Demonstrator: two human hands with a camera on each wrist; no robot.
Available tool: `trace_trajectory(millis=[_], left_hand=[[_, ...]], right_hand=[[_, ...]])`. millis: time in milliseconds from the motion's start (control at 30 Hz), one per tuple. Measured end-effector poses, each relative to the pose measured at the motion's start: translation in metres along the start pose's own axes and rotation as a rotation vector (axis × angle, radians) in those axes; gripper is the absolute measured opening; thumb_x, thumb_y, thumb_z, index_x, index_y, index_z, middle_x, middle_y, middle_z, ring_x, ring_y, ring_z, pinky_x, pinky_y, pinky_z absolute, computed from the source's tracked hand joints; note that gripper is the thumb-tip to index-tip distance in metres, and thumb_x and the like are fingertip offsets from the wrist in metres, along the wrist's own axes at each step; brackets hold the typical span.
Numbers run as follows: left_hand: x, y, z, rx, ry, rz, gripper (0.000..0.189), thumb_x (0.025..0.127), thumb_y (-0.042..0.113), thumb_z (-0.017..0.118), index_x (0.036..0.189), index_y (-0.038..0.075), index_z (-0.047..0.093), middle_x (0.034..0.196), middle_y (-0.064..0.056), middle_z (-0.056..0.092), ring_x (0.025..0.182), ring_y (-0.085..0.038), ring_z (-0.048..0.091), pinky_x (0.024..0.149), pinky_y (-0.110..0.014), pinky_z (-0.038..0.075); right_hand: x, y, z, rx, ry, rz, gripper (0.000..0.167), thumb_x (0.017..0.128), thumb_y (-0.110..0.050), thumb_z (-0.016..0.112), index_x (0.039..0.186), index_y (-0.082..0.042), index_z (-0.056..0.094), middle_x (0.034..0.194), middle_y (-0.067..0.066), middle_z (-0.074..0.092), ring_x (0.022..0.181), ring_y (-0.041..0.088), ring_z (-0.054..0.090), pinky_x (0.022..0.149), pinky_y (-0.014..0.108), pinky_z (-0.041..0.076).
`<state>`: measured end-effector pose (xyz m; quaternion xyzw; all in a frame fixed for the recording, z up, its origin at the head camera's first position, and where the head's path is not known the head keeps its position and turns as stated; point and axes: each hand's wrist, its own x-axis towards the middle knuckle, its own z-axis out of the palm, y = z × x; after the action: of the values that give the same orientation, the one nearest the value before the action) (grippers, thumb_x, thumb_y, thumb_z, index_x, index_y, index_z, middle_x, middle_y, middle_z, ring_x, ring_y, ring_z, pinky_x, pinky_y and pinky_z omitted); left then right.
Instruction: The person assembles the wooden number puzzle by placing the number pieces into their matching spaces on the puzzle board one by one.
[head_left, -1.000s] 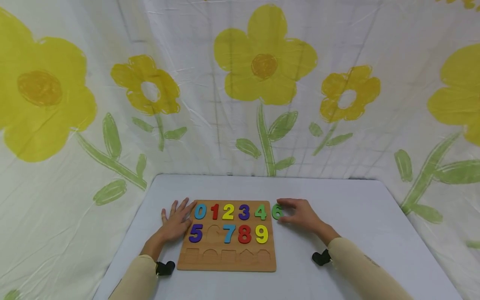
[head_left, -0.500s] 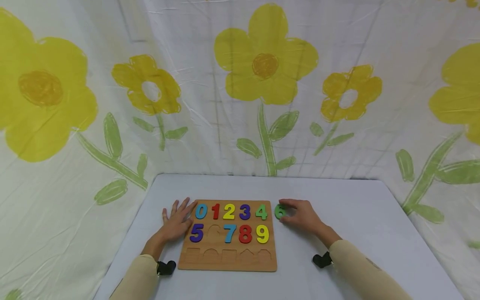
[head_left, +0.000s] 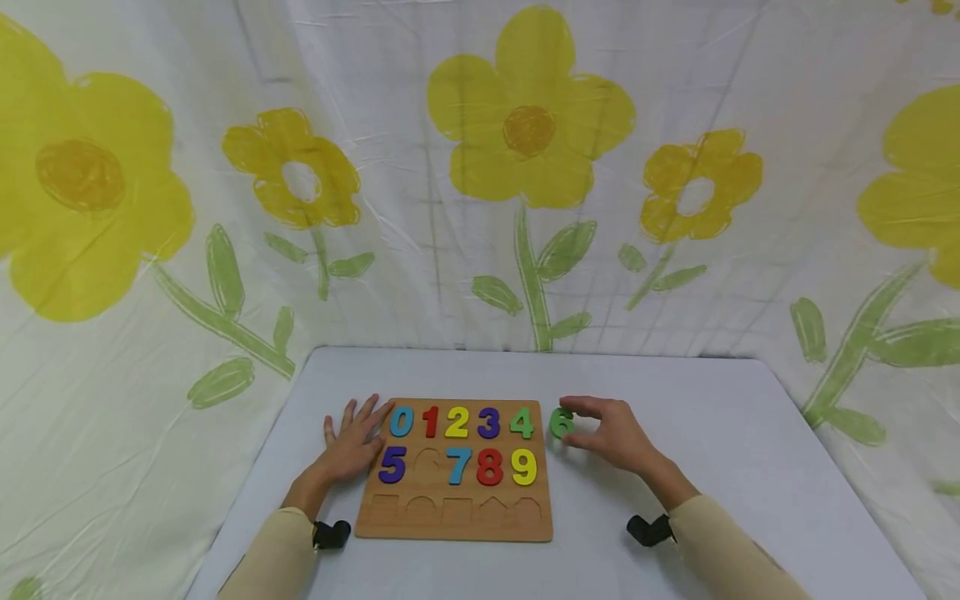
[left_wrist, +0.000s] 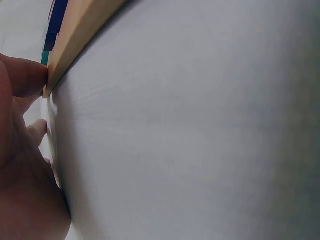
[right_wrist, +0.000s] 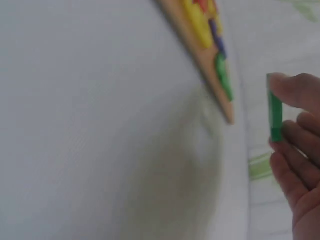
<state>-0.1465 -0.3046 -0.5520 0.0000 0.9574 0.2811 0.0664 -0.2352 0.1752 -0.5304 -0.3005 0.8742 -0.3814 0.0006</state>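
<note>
A wooden number puzzle board point(head_left: 453, 527) lies on the table, its digits set in two rows. My left hand point(head_left: 347, 450) rests at the board's left side with fingers spread, thumb point(left_wrist: 30, 77) against the edge. Just past the upper right corner, my right hand point(head_left: 611, 429) pinches a green number 6 point(head_left: 560, 423) between thumb and fingers. In the right wrist view the green 6 point(right_wrist: 275, 112) shows edge-on, held above the table. A 6-shaped recess point(head_left: 427, 468) lies bare between the purple 5 point(head_left: 392, 465) and the blue 7 point(head_left: 459, 466).
Along the board's lower part runs a row of bare shape recesses point(head_left: 457, 511). The white table point(head_left: 645, 379) extends to both sides. Behind it hangs a pale cloth point(head_left: 405, 275) printed with yellow flowers. Each wrist carries a small black camera mount point(head_left: 649, 531).
My right hand has shifted slightly right with the green 6, away from the board's edge, and its wrist has turned a little. My left hand and the board have stayed in place.
</note>
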Motion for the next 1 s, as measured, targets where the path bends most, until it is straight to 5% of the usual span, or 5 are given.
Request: trace_trajectory(millis=[400, 1000], left_hand=[[0.001, -0.004, 0.003, -0.063, 0.054, 0.049, 0.065, 0.106, 0.019, 0.053, 0.170, 0.012, 0.040, 0.179, -0.030, 0.019, 0.164, -0.062, -0.004, 0.118, -0.084, -0.021], [0.002, -0.013, 0.008, -0.050, 0.064, 0.061, 0.064, 0.108, 0.024, 0.052, 0.170, 0.016, 0.039, 0.180, -0.028, 0.018, 0.164, -0.062, -0.005, 0.118, -0.083, -0.022]], right_hand=[[-0.003, -0.068, -0.008, -0.004, 0.004, 0.071, 0.056, 0.088, -0.025, 0.093, 0.140, -0.014, 0.075, 0.139, 0.003, 0.078, 0.127, 0.035, 0.074, 0.107, 0.060, 0.059], [0.023, -0.136, 0.032, 0.094, -0.035, -0.058, 0.053, 0.090, -0.018, 0.091, 0.140, -0.014, 0.076, 0.137, 0.000, 0.078, 0.123, 0.022, 0.075, 0.106, 0.052, 0.061]])
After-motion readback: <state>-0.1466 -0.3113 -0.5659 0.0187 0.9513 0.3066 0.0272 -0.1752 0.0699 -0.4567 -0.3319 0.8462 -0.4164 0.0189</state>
